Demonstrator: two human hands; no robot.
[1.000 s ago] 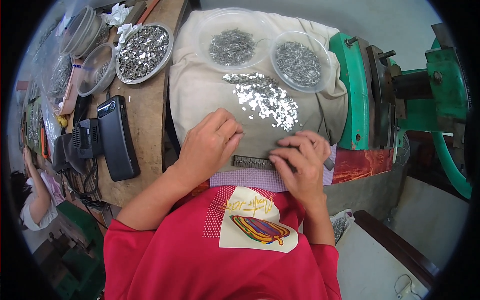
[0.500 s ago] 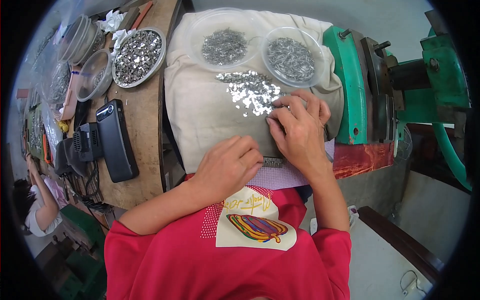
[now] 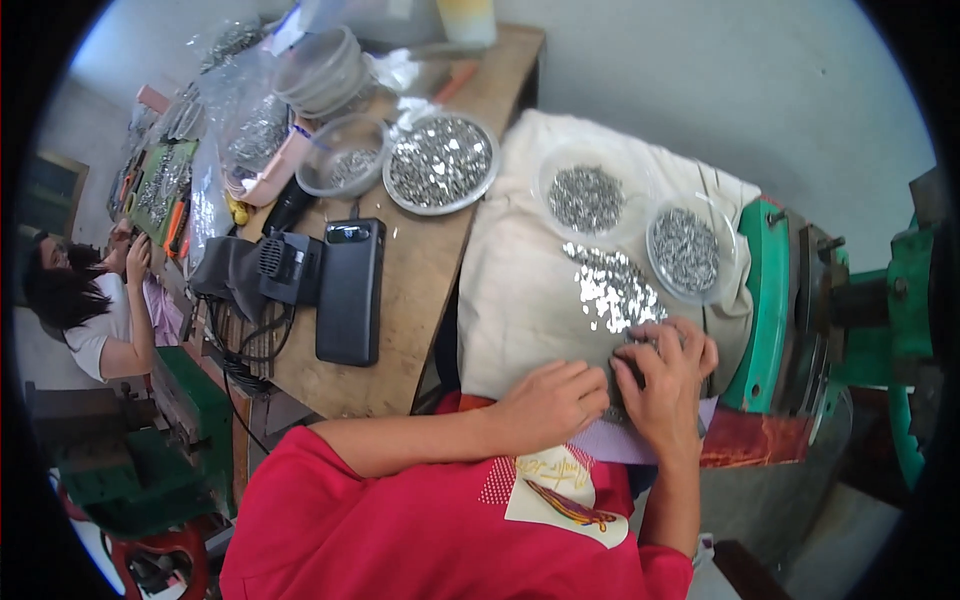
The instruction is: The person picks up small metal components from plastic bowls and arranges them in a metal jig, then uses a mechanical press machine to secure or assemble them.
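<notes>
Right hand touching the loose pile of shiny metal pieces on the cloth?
Touching. Head view: right hand fingertips lie on the near edge of the metal pieces on the cloth, no gap visible.

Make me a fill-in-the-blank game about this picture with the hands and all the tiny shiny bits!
1. The loose shiny metal pieces lie spread on a ____ coloured cloth.
2. The right hand and the left hand rest side by side at the cloth's ____ edge.
3. Beyond the loose pieces, ____ clear bowls of metal bits sit on the cloth.
4. The black phone-like device lies on the ____ table.

Missing words: cream; near; two; wooden
</notes>
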